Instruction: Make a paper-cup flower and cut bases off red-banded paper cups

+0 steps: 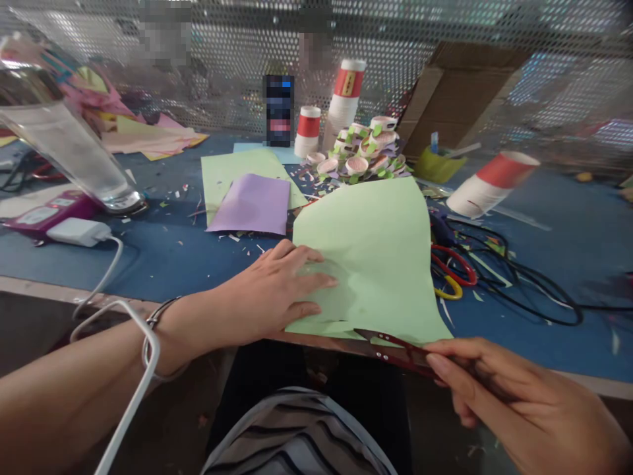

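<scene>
A sheet of light green paper [370, 244] lies near the table's front edge, its right side curling up. My left hand [277, 287] rests on the sheet's left part, fingers spread and flat. In my right hand [524, 396] is a pair of dark red thread snips [405, 353], gripped between thumb and fingers. The blades point left, at the sheet's near edge, where a slit shows beside their tip. Behind the sheet lie a purple paper piece [257, 206] and another green sheet [212, 173].
Paper cups [489, 185] and a heap of cut cup pieces [366, 152] stand behind the sheet. Black cable [539, 290] and red-handled scissors [467, 264] lie right. At left are a tall glass [84, 145], a purple power strip [54, 214] and a white cable [153, 356] crossing my left wrist.
</scene>
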`<act>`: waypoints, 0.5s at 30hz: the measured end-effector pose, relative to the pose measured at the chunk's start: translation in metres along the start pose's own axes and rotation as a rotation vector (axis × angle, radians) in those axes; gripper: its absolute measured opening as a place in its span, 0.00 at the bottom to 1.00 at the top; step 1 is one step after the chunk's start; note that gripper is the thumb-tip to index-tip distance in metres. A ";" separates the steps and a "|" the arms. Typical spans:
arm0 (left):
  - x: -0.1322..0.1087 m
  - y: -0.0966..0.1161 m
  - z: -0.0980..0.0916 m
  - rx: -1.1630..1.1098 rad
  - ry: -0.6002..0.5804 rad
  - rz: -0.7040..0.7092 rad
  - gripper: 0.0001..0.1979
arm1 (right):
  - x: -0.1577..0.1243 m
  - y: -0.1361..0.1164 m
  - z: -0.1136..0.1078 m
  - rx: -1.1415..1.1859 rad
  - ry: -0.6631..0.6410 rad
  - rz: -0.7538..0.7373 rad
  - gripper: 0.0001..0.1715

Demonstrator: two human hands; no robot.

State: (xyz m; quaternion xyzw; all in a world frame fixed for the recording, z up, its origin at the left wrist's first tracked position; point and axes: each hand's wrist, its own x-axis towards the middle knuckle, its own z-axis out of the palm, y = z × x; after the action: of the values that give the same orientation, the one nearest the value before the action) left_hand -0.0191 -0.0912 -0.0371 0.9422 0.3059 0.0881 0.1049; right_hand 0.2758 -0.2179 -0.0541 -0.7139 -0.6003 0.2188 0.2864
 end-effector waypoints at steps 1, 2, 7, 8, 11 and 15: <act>0.003 0.000 0.001 -0.014 0.011 -0.018 0.20 | 0.000 0.000 -0.001 -0.004 0.004 0.002 0.26; 0.007 0.001 0.001 -0.027 0.021 -0.027 0.20 | 0.001 0.000 -0.002 -0.006 0.007 0.004 0.26; 0.023 0.005 -0.007 -0.168 -0.054 0.076 0.08 | 0.003 -0.001 -0.003 -0.036 0.025 0.009 0.26; 0.025 0.005 -0.009 -0.219 -0.089 0.100 0.08 | 0.002 -0.002 -0.003 -0.041 0.031 0.003 0.25; 0.025 0.006 -0.016 -0.317 -0.139 0.120 0.10 | 0.001 -0.001 -0.004 -0.052 0.037 -0.022 0.24; 0.020 0.006 -0.024 -0.397 -0.214 0.072 0.09 | -0.001 0.002 -0.006 -0.068 0.052 -0.027 0.23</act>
State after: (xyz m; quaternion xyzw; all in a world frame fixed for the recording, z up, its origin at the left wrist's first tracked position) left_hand -0.0057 -0.0809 -0.0101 0.9173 0.2357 0.0498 0.3171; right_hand 0.2807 -0.2194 -0.0511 -0.7206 -0.6093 0.1756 0.2804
